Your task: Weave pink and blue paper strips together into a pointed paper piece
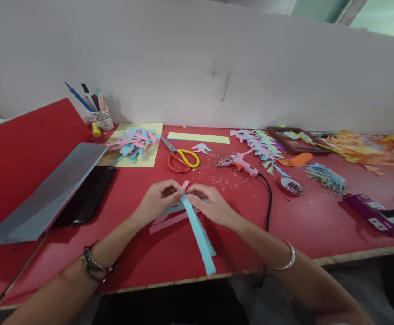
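Observation:
Pinched between the fingers of my left hand and my right hand are folded paper strips. One light blue strip hangs toward the table's front edge, with another part of it behind. A pink strip slants out to the lower left beneath my hands, and a short pink end pokes up above my fingertips. Both hands are closed close together at the fold; the fold itself is partly hidden by my fingers. Beyond them lie scissors with red and yellow handles and a small folded pink-and-blue paper piece.
A pink glue gun with a black cord lies ahead right among paper scraps. Folded strips are heaped on yellow paper at left. Further out are a braided paper chain, a purple power strip, a black phone-like slab and a pen cup.

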{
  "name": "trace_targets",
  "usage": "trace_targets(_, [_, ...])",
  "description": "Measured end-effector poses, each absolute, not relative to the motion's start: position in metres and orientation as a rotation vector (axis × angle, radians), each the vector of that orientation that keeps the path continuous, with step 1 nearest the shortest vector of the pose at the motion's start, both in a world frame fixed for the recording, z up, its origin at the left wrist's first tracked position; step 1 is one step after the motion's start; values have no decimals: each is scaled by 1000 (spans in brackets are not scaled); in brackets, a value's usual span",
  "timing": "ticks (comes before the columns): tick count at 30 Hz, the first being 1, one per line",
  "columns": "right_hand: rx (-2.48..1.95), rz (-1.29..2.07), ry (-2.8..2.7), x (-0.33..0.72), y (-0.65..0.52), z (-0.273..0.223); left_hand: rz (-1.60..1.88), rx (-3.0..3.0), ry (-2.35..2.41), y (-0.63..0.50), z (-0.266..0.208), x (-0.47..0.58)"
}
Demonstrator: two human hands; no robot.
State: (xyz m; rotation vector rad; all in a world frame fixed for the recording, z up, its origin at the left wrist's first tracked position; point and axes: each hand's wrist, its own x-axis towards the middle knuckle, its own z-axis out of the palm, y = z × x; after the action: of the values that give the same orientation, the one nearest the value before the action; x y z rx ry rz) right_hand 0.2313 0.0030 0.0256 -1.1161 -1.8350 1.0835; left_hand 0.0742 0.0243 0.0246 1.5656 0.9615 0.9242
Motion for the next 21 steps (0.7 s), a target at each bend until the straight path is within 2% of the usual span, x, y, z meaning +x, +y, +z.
trace_targets(6, [-1213, 946, -1971, 232, 2, 30, 976, 1610, 1028, 24, 28, 74])
trace_targets(16, [-1089, 1301, -1872, 243, 11, 34, 1281, 1448, 1020, 33, 25, 65])
trace_targets(19, [-1095, 1244, -1945, 245, 11, 34, 1135, 1253, 822, 36, 24, 63])
trace_targets(21, [-1154, 919, -2089, 245, 9, 33, 886, 1174, 738, 36, 24, 63])
